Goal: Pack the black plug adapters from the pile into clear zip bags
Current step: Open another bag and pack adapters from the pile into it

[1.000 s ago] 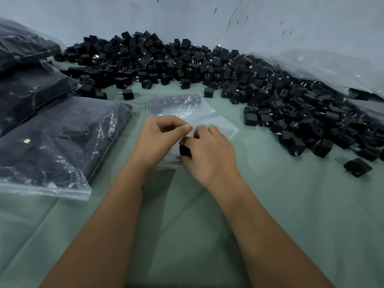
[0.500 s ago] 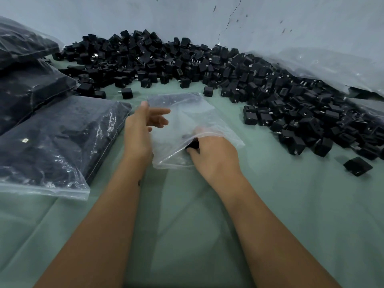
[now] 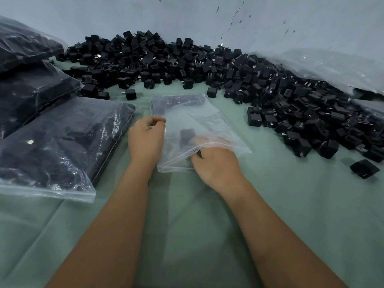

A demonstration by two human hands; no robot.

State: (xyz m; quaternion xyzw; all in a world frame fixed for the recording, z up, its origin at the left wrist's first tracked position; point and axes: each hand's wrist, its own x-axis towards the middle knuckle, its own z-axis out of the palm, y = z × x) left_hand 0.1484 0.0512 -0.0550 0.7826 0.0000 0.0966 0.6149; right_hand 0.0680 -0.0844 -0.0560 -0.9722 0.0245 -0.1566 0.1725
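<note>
Head view showed your left hand (image 3: 146, 140) pinching the zip bag (image 3: 199, 123) mouth, right hand (image 3: 215, 165) holding an adapter (image 3: 187, 136) inside at frame centre; you needed it pushed deep.

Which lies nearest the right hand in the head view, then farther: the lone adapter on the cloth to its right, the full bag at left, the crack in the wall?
From the right hand:
1. Lone adapter, right, on the cloth.
2. Full bag, left, past the left hand.
3. Wall crack, far top.
</note>
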